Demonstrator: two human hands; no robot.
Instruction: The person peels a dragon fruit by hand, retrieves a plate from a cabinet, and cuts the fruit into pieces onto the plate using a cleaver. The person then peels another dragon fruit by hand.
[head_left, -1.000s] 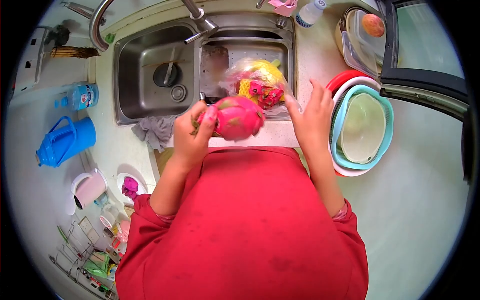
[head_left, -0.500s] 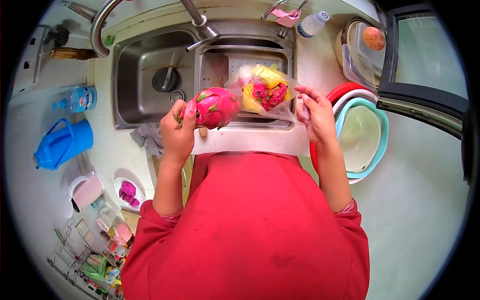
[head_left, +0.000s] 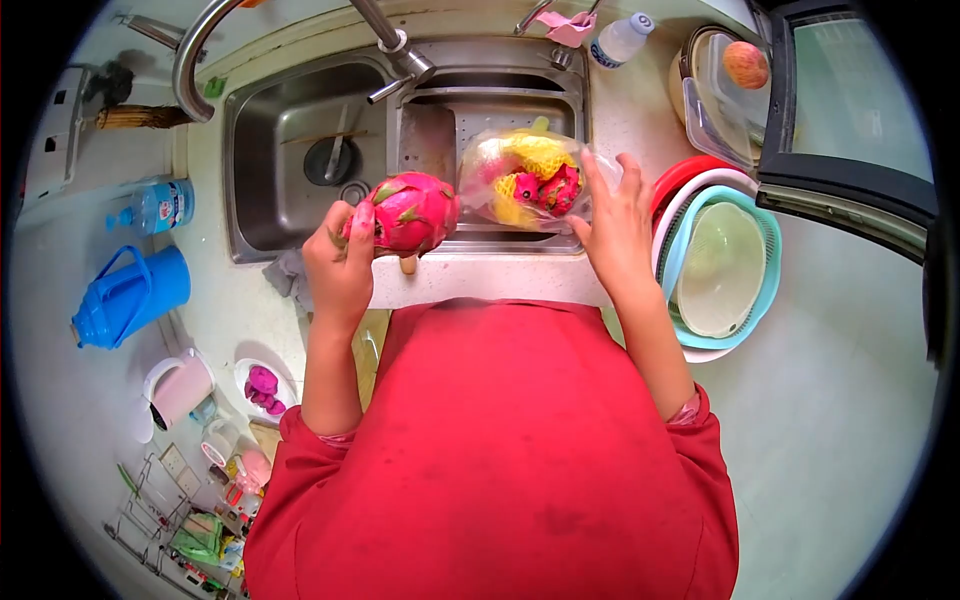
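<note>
My left hand grips a pink dragon fruit by its stem end, above the front edge of the sink. In the right basin lies a clear plastic bag with yellow foam netting and more dragon fruit inside. My right hand is at the bag's right side, fingers spread, close to its edge.
Nested basins and a turquoise colander stand at the right, below an open window frame. A faucet rises behind the sink. At the left are a blue thermos, a bottle and a plate of purple pieces.
The dragon fruit in my left hand has moved left, away from the bag. My right hand pinched near the bag's edge half a second ago, and its fingers are now spread.
</note>
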